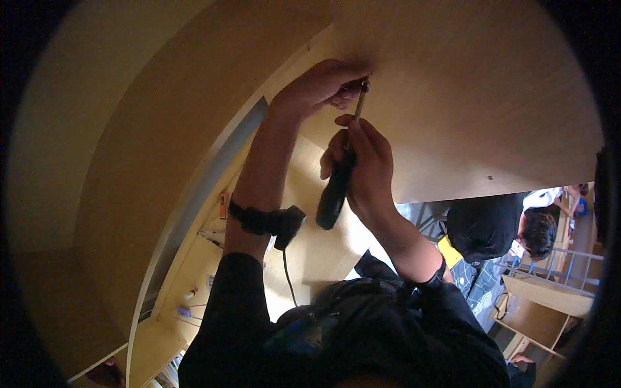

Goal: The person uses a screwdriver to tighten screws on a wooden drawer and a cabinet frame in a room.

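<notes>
My right hand (pixel 369 161) grips a screwdriver with a dark handle (pixel 333 191), its metal shaft angled up to a small fitting (pixel 364 86) at the pale wooden panel (pixel 466 97) above. My left hand (pixel 317 87) is closed at the shaft's tip, its thumb near the fitting; what its fingers hold is too small to make out. A dark strap with a boxy device (pixel 284 226) and a cable is on my left forearm.
A curved wooden edge (pixel 129 129) runs at left, above a lighter shelf (pixel 204 275) holding small items. At right are a person in dark clothing (pixel 482 226), another person's hand (pixel 521 359), a pale railing (pixel 579 268) and an open wooden shelf unit (pixel 537 313).
</notes>
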`<state>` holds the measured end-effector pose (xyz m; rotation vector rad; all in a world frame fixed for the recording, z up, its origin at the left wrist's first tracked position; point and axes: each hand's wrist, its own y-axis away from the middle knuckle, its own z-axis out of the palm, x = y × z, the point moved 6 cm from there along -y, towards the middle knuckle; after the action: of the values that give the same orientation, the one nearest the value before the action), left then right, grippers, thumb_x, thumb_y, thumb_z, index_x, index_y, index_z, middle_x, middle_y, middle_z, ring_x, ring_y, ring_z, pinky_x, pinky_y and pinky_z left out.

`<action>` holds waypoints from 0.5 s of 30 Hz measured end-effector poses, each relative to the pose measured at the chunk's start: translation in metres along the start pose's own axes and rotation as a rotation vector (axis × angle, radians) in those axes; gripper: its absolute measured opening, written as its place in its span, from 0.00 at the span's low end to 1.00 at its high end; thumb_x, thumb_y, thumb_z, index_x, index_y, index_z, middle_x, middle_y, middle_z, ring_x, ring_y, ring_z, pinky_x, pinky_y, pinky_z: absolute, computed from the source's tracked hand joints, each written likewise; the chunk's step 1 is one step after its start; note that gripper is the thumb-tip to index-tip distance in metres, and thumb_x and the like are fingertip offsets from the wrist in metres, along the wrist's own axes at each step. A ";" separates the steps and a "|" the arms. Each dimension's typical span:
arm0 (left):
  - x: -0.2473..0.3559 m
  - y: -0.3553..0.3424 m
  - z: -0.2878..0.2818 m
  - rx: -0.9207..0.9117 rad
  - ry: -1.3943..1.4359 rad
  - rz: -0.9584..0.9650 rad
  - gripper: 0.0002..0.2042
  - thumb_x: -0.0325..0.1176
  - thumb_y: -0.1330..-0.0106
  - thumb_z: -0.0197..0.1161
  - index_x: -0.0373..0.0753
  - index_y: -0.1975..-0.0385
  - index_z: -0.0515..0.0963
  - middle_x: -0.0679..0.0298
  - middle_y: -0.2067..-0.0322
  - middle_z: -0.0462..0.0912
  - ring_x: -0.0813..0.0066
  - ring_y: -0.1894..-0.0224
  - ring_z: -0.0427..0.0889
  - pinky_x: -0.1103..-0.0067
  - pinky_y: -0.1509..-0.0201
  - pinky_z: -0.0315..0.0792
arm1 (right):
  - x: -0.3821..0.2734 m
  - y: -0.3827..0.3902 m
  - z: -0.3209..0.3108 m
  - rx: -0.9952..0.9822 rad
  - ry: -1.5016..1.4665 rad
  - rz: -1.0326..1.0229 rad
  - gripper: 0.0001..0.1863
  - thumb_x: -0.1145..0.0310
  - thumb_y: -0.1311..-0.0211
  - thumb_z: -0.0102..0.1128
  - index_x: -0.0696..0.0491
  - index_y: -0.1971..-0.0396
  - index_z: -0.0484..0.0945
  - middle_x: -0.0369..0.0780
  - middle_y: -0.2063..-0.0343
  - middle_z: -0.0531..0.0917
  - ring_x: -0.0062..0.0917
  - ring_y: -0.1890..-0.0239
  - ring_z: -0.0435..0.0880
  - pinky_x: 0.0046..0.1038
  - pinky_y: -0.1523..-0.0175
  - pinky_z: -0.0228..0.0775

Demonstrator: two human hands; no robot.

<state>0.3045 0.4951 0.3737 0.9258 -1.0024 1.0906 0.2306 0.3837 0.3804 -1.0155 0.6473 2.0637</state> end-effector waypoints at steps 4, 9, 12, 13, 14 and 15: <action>-0.002 0.055 -0.012 0.474 -0.158 0.232 0.19 0.47 0.33 0.49 0.34 0.62 0.74 0.61 0.79 0.75 0.77 0.84 0.72 0.83 0.78 0.67 | 0.002 0.001 0.018 0.063 -0.203 0.045 0.11 0.67 0.32 0.37 0.58 0.62 0.67 0.36 0.84 0.66 0.22 0.83 0.69 0.24 0.76 0.62; -0.025 0.188 0.039 0.706 0.100 0.172 0.24 0.53 0.32 0.41 0.35 0.54 0.69 0.58 0.76 0.77 0.76 0.84 0.74 0.84 0.78 0.68 | 0.000 -0.006 0.037 0.081 -0.344 0.068 0.07 0.69 0.35 0.40 0.55 0.66 0.67 0.33 0.83 0.62 0.19 0.81 0.62 0.22 0.75 0.57; -0.028 0.194 0.078 0.638 0.158 0.111 0.20 0.48 0.33 0.48 0.36 0.53 0.69 0.55 0.74 0.78 0.71 0.79 0.78 0.79 0.73 0.73 | 0.008 -0.012 0.033 0.118 -0.369 -0.015 0.06 0.70 0.35 0.40 0.55 0.67 0.66 0.34 0.83 0.63 0.20 0.81 0.62 0.23 0.75 0.59; -0.018 0.189 0.081 0.862 -0.254 0.272 0.19 0.45 0.35 0.52 0.35 0.54 0.69 0.54 0.72 0.79 0.69 0.76 0.80 0.77 0.70 0.73 | 0.011 -0.014 0.035 0.118 -0.365 -0.009 0.06 0.70 0.35 0.40 0.55 0.67 0.66 0.34 0.83 0.63 0.20 0.81 0.62 0.23 0.75 0.59; -0.003 0.187 0.092 1.062 -0.683 0.425 0.18 0.41 0.36 0.57 0.34 0.55 0.69 0.52 0.71 0.80 0.67 0.73 0.81 0.75 0.67 0.74 | 0.010 -0.016 0.033 0.190 -0.366 -0.054 0.07 0.69 0.36 0.40 0.56 0.66 0.65 0.34 0.83 0.63 0.20 0.81 0.63 0.24 0.74 0.61; -0.002 0.185 0.092 1.126 -0.682 0.336 0.16 0.37 0.38 0.60 0.33 0.57 0.69 0.51 0.69 0.80 0.65 0.68 0.82 0.72 0.62 0.73 | 0.010 -0.016 0.032 0.250 -0.370 -0.096 0.07 0.69 0.36 0.40 0.57 0.65 0.65 0.35 0.83 0.63 0.21 0.81 0.63 0.25 0.73 0.62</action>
<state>0.1083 0.4465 0.4162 2.1990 -1.0760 1.7188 0.2242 0.4196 0.3882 -0.4957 0.6278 1.9573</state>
